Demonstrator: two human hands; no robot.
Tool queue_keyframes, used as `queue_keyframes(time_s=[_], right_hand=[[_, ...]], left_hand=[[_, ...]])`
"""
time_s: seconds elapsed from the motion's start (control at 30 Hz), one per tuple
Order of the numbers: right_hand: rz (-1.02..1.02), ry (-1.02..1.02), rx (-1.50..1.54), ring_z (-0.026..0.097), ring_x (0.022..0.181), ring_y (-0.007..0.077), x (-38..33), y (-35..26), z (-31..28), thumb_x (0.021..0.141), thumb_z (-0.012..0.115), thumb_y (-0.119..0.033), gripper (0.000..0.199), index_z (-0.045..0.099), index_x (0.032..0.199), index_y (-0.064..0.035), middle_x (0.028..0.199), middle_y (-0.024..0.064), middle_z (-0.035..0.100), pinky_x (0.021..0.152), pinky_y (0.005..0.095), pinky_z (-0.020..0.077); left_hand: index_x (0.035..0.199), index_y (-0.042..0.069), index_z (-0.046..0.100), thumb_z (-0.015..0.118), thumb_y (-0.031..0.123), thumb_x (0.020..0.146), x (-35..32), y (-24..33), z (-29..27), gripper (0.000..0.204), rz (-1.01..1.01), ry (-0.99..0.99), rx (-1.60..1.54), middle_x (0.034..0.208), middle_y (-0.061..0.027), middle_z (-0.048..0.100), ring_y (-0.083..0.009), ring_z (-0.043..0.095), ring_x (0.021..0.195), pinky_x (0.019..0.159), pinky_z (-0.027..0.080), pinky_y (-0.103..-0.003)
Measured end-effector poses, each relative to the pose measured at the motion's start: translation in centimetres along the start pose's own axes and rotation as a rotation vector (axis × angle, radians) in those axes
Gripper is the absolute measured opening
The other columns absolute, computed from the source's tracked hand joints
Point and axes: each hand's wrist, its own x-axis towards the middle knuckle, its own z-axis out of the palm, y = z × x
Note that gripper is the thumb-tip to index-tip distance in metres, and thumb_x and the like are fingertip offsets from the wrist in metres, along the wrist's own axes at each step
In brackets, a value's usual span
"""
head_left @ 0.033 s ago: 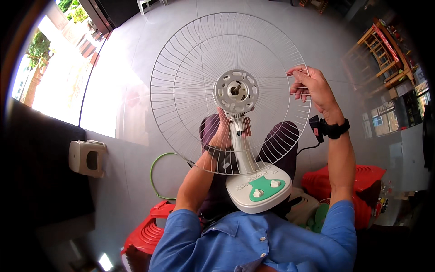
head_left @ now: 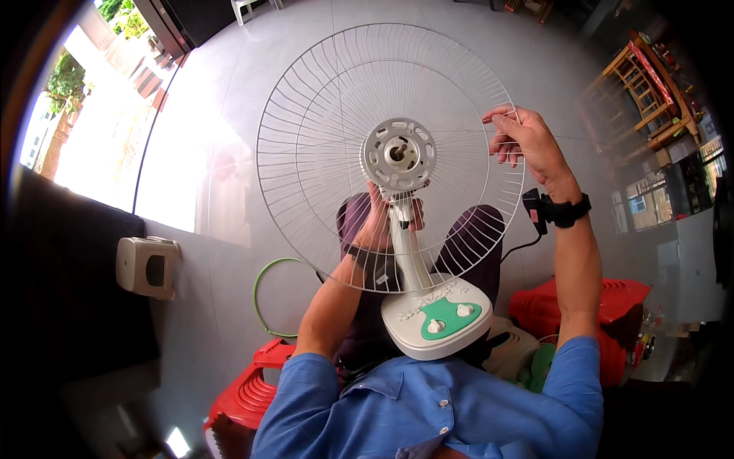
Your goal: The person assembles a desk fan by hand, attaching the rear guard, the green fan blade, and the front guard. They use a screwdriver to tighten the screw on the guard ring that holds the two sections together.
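A white table fan without blades leans toward me, its base [head_left: 405,336] against my blue shirt. Two white knobs sit on the base's green panel [head_left: 443,315]. Round the grey-white hub plate [head_left: 375,158] stands a wide wire guard [head_left: 260,145], with a bare metal shaft [head_left: 398,152] at its centre. My left hand [head_left: 373,223] is behind the guard, wrapped round the top of the fan's neck [head_left: 410,256]; part of it is hidden. At the guard's right rim, my right hand [head_left: 529,145] holds the wires between thumb and curled fingers.
A beige stool [head_left: 141,266] stands left on the grey tiled floor. One red plastic seat [head_left: 252,390] is at my lower left, another red plastic piece [head_left: 547,306] at my right. A green hoop [head_left: 256,302] lies near my left arm. Wooden furniture [head_left: 646,88] is far right.
The wire guard has shifted and tilted slightly, its left rim moving a little to the right. My right hand has moved up slightly with it; my left hand stays at the neck.
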Motion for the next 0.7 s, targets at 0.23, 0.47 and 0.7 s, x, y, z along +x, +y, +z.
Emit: queue_keyframes(time_s=[0.23,0.47,0.7], right_hand=[[-0.031,-0.163,-0.154,0.059,0.053,0.0068,5.1,-0.6,-1.4,0.103,0.057,-0.031,0.030,0.066,0.112,-0.0034,0.070,0.0055,0.067,0.045,0.0191,0.0420],[-0.065,-0.266,-0.267,0.060,0.051,0.0052,8.4,-0.9,-0.2,0.103,0.058,-0.030,0.029,0.066,0.112,-0.0030,0.068,0.0045,0.068,0.043,0.0174,0.0418],[-0.039,-0.255,-0.359,0.059,0.052,0.0073,10.9,-0.8,-0.3,0.100,0.060,-0.032,0.032,0.069,0.112,-0.0039,0.070,0.0049,0.069,0.047,0.0204,0.0415]], left_hand=[[0.138,0.006,0.053,0.035,0.099,0.071,-0.2,-0.3,0.9,0.116,-0.005,0.050,-0.006,0.078,-0.0077,0.060,-0.0201,0.055,0.060,0.060,0.047,-0.035],[0.140,0.004,0.052,0.034,0.099,0.072,-0.2,-0.7,0.9,0.118,-0.011,0.024,-0.031,0.078,-0.0079,0.059,-0.0195,0.055,0.060,0.061,0.048,-0.035],[0.143,0.004,0.049,0.032,0.099,0.072,0.1,-0.7,0.7,0.120,-0.013,0.069,0.028,0.077,-0.0073,0.058,-0.0187,0.054,0.060,0.060,0.047,-0.035]])
